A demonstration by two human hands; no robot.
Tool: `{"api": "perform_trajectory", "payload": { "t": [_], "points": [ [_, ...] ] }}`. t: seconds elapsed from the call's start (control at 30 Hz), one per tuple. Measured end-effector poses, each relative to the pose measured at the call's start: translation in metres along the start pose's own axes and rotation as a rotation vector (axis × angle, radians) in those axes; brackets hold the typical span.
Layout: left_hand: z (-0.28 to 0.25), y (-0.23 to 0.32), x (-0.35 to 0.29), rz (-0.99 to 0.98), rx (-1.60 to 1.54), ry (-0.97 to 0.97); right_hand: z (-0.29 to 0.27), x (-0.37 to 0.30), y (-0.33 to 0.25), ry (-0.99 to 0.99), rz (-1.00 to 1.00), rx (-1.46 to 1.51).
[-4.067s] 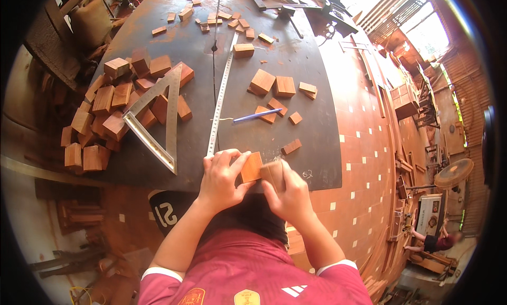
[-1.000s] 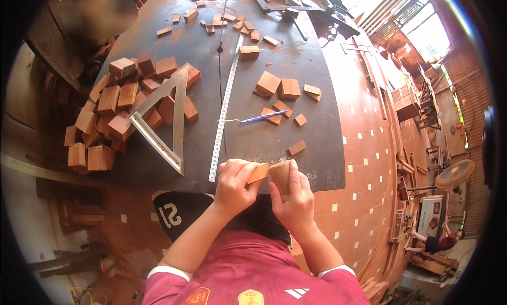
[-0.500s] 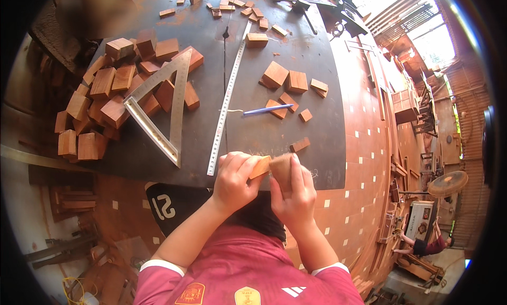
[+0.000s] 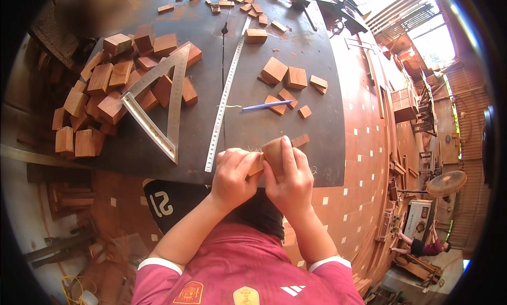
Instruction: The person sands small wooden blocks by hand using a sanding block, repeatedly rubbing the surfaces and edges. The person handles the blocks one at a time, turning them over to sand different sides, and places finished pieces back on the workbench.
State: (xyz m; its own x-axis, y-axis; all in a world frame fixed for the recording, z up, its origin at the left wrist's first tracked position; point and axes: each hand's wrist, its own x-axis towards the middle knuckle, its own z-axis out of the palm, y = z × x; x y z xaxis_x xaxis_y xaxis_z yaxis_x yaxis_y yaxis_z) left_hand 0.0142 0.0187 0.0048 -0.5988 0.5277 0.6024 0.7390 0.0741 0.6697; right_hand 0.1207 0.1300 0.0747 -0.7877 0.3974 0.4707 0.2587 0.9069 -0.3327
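A person's left hand (image 4: 232,174) grasps 1 orange wood block (image 4: 256,168) and the right hand (image 4: 291,177) 1 brown wood block (image 4: 274,150), both right of the measuring strip's (image 4: 217,122) near end.

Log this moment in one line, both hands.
left hand: grips lighter block; right hand: grips brown block; blue pen: on wood pieces

held blocks (image 4: 273,153): brown, orange | pen (image 4: 264,105): blue | shirt (image 4: 237,262): maroon

The head-worn fisheye camera looked steeply down from close above the shirt (image 4: 243,262), left hand (image 4: 232,178) and right hand (image 4: 291,179), facing forward along the table (image 4: 325,130).
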Motion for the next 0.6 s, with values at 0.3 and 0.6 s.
{"api": "perform_trajectory", "payload": {
  "t": [0.3,0.6],
  "points": [
    [-0.001,0.0,-0.001,-0.008,-0.011,-0.009,-0.016,-0.016,-0.004,-0.041,0.016,0.085],
    [-0.003,0.0,0.003,-0.027,-0.037,-0.02,-0.014,-0.015,0.002,-0.03,0.081,0.208]
  ]
}}
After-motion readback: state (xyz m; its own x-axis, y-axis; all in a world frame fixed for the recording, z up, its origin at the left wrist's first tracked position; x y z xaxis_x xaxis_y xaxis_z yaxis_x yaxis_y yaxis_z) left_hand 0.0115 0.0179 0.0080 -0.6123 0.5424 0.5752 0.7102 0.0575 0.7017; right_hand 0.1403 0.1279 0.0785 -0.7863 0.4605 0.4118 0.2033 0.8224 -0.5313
